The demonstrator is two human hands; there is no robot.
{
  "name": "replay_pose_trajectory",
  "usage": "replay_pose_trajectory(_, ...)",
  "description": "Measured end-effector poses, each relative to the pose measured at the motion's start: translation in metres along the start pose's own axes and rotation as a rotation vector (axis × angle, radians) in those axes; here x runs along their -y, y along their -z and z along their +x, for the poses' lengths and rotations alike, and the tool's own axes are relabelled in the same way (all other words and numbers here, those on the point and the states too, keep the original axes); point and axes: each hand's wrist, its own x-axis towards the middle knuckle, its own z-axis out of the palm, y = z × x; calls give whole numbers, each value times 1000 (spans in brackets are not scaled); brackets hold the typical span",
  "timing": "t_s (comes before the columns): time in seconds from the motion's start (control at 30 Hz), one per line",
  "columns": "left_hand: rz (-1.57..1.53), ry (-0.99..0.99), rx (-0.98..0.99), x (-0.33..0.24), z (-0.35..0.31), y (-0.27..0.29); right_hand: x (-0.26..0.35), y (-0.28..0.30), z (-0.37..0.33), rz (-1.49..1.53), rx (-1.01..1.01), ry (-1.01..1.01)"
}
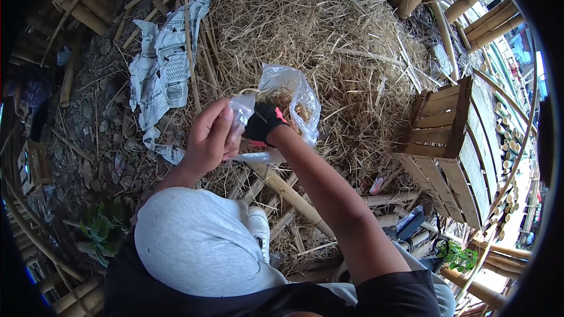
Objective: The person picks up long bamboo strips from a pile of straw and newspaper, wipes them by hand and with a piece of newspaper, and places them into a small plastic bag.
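A see-through plastic bag stands open on the straw, with some dry straw visible inside it. My left hand is bare and closed on the gathered left edge of the bag. My right hand wears a black glove with red parts and reaches into the bag's mouth from the right. The fingers of that hand are hidden by the glove's angle and the plastic, so what they hold does not show.
Dry straw covers the ground ahead. Crumpled newspaper lies at the left beside bamboo sticks. A slatted wooden crate stands at the right. Bamboo poles lie near my white shoe.
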Motion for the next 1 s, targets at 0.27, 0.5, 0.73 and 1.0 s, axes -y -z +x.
replay_pose_trajectory(0.27, -81, 35, 21, -7, 21, 1, 24, 138, -98, -4, 6, -182)
replay_pose_trajectory(0.5, -166, 50, 230, 8, 21, -36, 25, 77, -70, -290, 127, -156)
replay_pose_trajectory(0.73, -174, -31, 378, 24, 14, -39, 14, 28, -47, -257, 33, -166)
replay_pose_trajectory(1.0, 152, -157, 479, 20, 20, -49, -14, 1, -46, -233, 13, -234)
